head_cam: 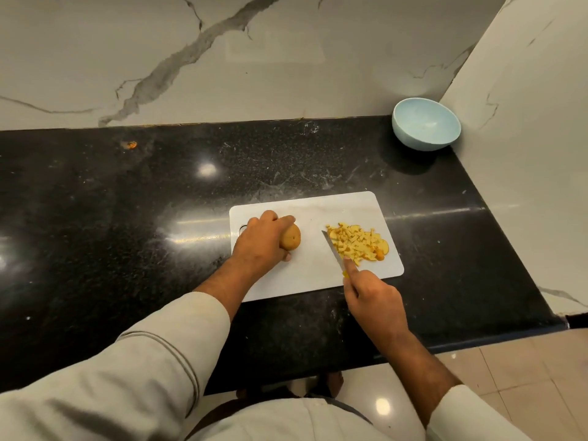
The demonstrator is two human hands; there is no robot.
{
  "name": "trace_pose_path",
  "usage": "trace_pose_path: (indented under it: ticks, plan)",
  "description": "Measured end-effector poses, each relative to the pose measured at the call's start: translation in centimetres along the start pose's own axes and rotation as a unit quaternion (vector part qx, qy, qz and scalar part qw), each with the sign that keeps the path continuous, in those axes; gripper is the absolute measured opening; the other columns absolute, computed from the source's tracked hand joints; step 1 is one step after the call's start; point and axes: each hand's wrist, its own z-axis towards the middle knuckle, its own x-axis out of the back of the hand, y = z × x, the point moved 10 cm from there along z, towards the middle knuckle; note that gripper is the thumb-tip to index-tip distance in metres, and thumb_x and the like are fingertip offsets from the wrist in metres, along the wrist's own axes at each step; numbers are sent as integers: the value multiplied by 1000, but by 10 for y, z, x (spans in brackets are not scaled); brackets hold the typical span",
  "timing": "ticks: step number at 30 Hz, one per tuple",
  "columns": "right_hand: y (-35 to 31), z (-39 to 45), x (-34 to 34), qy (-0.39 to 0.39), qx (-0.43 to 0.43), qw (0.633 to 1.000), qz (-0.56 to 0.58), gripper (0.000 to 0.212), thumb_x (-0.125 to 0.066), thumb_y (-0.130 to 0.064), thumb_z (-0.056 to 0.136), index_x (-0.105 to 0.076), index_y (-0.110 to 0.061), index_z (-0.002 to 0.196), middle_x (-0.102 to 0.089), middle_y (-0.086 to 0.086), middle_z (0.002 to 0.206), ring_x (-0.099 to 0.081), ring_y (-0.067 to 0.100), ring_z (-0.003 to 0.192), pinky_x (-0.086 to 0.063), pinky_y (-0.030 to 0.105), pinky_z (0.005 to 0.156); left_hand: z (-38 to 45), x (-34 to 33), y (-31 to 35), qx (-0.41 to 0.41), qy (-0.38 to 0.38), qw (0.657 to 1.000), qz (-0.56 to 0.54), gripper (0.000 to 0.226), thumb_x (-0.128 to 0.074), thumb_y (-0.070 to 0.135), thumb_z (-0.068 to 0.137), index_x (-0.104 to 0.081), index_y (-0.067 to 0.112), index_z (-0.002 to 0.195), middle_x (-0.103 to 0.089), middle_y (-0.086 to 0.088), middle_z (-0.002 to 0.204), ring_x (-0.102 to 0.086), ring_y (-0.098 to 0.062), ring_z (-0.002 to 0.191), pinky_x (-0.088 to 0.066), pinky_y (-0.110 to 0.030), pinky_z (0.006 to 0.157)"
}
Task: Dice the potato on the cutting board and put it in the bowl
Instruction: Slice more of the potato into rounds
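A white cutting board (315, 281) lies on the black counter. On its left part my left hand (261, 243) grips a brown potato piece (291, 237), fingers curled over it. My right hand (372, 294) holds a knife (332, 249) by its yellow handle, index finger stretched along the blade. The blade lies against the left side of a pile of yellow diced potato (358, 241) on the board's right part. A light blue bowl (426, 128) stands at the back right corner, nothing visible in it.
The black stone counter (127, 218) stretches far to the left of the board. Marble walls rise behind and at the right, boxing in the bowl's corner. The counter's front edge runs just below the board, with tiled floor beyond.
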Motion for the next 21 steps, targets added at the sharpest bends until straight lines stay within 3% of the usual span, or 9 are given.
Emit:
trace_pose_path:
  ticks: [2,5,8,10,12,14,21]
  plan:
    - [-4,3,5,17,-16,999,22,45,-63,-15,92,-54,-9,135,-60,7,74,-57,21,57,-53,39,48,-2,-2,7,3,17,1000,-9,80,-81,38,71,-41,34,140,-45,-1,128,-44,-27,117,-44,-41,93]
    - [-8,14,4,10,-46,999,15,45,-55,-21,96,-49,-12,140,-62,8,94,-61,23,74,-55,37,63,-4,-11,11,17,12,1000,-18,82,-74,48,76,-34,31,145,-43,-1,138,-45,-28,121,-44,-42,95]
    - [-8,25,0,-10,-96,995,16,38,-47,-25,98,-54,-12,134,-60,8,106,-59,25,91,-48,36,75,-3,-12,13,12,4,1000,2,75,-70,38,82,-33,27,146,-46,-2,138,-50,-27,120,-44,-38,92]
    - [-17,31,-2,-11,-97,995,32,27,-45,-24,99,-61,-10,115,-60,8,99,-57,24,87,-44,35,74,-2,-5,17,3,23,1000,9,66,-74,32,77,-46,22,137,-54,-1,128,-54,-25,115,-45,-35,86]
    - [-30,36,-6,-19,-90,995,28,23,-41,-26,99,-58,-11,96,-60,8,90,-55,21,79,-41,32,69,-3,-1,21,4,33,999,-5,48,-77,28,72,-58,19,116,-62,1,112,-58,-24,105,-44,-30,73]
    - [-40,41,-14,-33,-88,996,10,25,-38,-28,101,-56,-12,95,-61,6,87,-57,21,79,-42,31,67,-2,0,23,6,28,1000,-7,33,-77,24,70,-58,20,97,-64,2,98,-60,-23,96,-35,-27,60]
    - [-55,45,-28,-44,-95,994,-5,17,-39,-23,99,-54,-15,100,-62,5,91,-61,23,80,-35,28,60,-2,-2,28,-4,40,999,4,32,-73,22,75,-56,18,102,-61,-3,105,-58,-25,98,-34,-29,68]
